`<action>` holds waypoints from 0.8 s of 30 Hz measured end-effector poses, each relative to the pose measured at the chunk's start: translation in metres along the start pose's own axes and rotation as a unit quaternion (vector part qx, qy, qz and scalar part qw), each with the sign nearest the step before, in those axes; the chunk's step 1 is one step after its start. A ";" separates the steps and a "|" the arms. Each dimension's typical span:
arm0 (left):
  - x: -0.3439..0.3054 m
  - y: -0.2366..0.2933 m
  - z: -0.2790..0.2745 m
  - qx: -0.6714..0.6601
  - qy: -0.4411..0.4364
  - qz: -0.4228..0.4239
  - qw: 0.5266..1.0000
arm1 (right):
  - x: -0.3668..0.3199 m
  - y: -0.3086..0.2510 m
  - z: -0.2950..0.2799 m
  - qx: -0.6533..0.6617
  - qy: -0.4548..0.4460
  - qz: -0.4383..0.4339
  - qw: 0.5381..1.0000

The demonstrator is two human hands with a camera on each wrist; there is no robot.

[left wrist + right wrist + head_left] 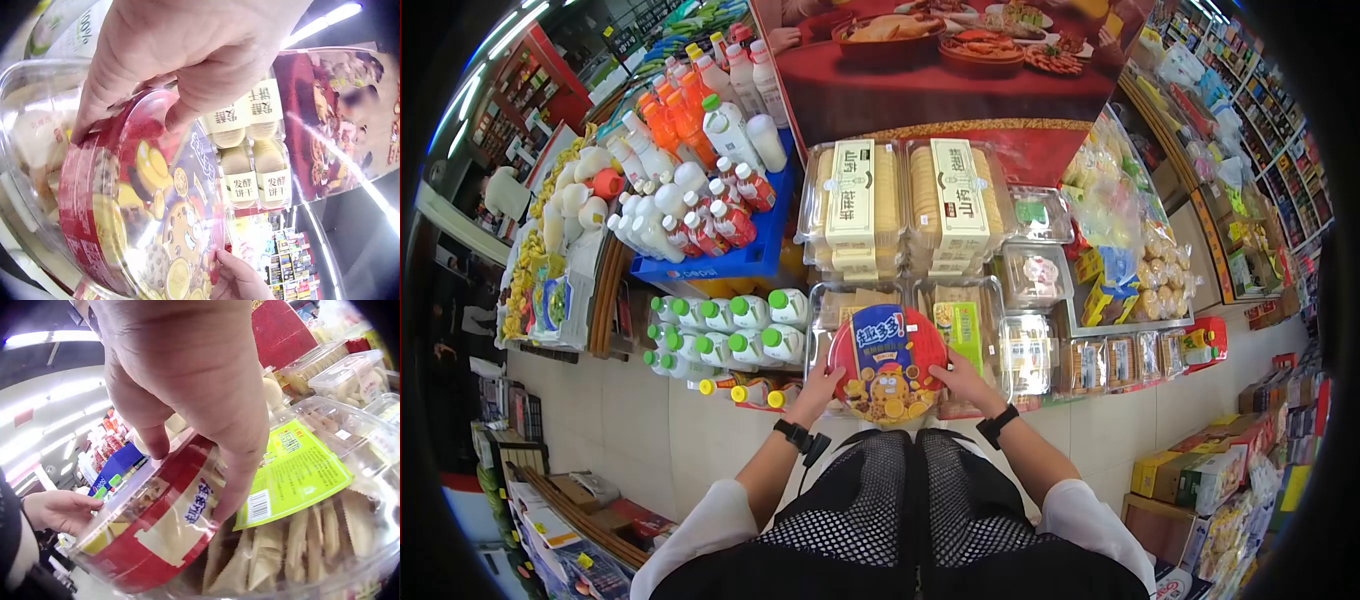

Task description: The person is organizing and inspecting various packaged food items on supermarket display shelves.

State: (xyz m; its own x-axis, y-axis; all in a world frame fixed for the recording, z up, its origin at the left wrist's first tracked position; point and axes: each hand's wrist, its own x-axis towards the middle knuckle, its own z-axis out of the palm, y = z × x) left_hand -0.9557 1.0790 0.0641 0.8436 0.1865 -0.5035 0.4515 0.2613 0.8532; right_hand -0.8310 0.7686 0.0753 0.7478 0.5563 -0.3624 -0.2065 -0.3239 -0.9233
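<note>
A round red tub with a blue label and cookie pictures (888,372) is held level between both hands, above clear boxes of wrapped snacks. My left hand (818,392) grips its left edge; in the left wrist view that hand (187,56) has its thumb on the lid and fingers down the red side wall (84,206). On the opposite edge my right hand (966,384) grips the rim; in the right wrist view this hand (187,381) curls fingers over the side of the tub (169,537). A box with a green label (294,475) lies beside it.
Stacked clear boxes of round biscuits (855,200) stand behind the tub. Green-capped bottles (750,345) and a blue crate (720,262) are at the left. Small boxed pastries (1036,275) and a tray of packaged goods (1140,322) sit at the right. A large food poster (960,90) rises behind.
</note>
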 end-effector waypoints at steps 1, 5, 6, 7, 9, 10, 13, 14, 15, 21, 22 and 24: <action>-0.002 0.005 -0.004 0.000 0.000 0.007 1.000 | 0.001 0.000 -0.001 -0.002 0.001 -0.007 1.000; -0.041 0.076 0.010 0.108 0.029 0.063 0.992 | -0.019 -0.060 -0.011 -0.034 0.048 -0.063 0.996; -0.052 0.104 0.018 0.091 0.037 0.138 0.986 | -0.028 -0.095 -0.017 -0.050 0.059 -0.090 0.993; -0.056 0.129 0.024 0.072 0.044 0.211 0.974 | -0.028 -0.117 -0.024 -0.066 0.071 -0.117 0.988; -0.052 0.174 0.020 0.135 0.056 0.242 0.959 | -0.016 -0.152 -0.043 -0.076 0.101 -0.200 0.972; -0.043 0.197 0.020 0.202 0.084 0.326 0.920 | -0.011 -0.183 -0.054 -0.077 0.114 -0.243 0.960; 0.007 0.262 0.028 0.201 0.109 0.434 0.871 | 0.028 -0.243 -0.081 -0.047 0.155 -0.343 0.925; 0.026 0.279 0.033 0.158 0.101 0.433 0.882 | 0.046 -0.256 -0.091 -0.052 0.162 -0.365 0.915; 0.046 0.296 0.038 0.115 0.091 0.432 0.890 | 0.064 -0.270 -0.101 -0.058 0.171 -0.387 0.904; 0.137 0.367 0.048 0.180 0.092 0.473 0.857 | 0.165 -0.298 -0.151 -0.042 0.177 -0.431 0.884; 0.151 0.375 0.049 0.213 0.109 0.483 0.842 | 0.182 -0.298 -0.157 -0.050 0.195 -0.443 0.873; 0.188 0.385 0.053 0.189 0.098 0.497 0.841 | 0.202 -0.302 -0.168 -0.020 0.188 -0.444 0.876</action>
State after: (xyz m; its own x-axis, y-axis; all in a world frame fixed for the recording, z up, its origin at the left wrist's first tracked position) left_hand -0.6078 1.1648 0.3045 0.8117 0.2969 0.5030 -0.3568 -0.4297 0.8295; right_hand -0.5114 0.8502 0.3022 0.7584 0.3134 0.5715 0.5794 0.0773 -0.8114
